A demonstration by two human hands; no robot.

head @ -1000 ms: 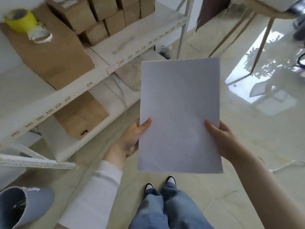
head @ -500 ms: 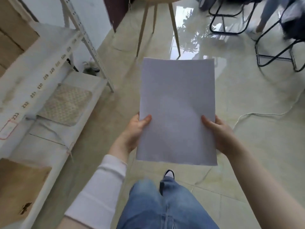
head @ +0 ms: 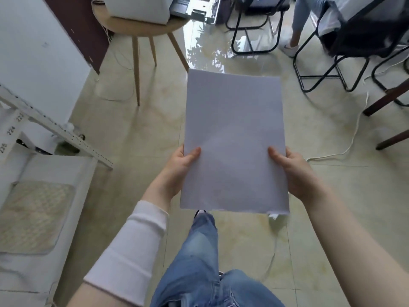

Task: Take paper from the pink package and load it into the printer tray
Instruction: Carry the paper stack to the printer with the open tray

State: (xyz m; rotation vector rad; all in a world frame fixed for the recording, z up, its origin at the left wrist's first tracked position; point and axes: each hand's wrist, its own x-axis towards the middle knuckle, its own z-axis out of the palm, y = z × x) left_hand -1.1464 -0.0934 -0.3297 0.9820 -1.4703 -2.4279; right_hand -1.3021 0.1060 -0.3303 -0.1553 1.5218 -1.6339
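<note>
A stack of white paper (head: 234, 134) is held flat in front of me at waist height, long side pointing away. My left hand (head: 180, 169) grips its left edge with the thumb on top. My right hand (head: 290, 171) grips the right edge the same way. A white printer (head: 141, 7) stands on a round wooden stool (head: 141, 29) at the far top, partly cut off by the frame edge. The pink package is out of view.
A white metal shelf (head: 57, 129) with a beige mat (head: 33, 216) runs along the left. Black chair frames (head: 254, 36) and a dark table leg (head: 385, 100) stand at the back right, where another person's leg (head: 298, 23) shows. A white cable (head: 349, 140) lies on the tiled floor.
The view has swung right, away from the shelf of cardboard boxes, toward the stool and printer. Both hands keep the same grip on the paper, and my legs step forward.
</note>
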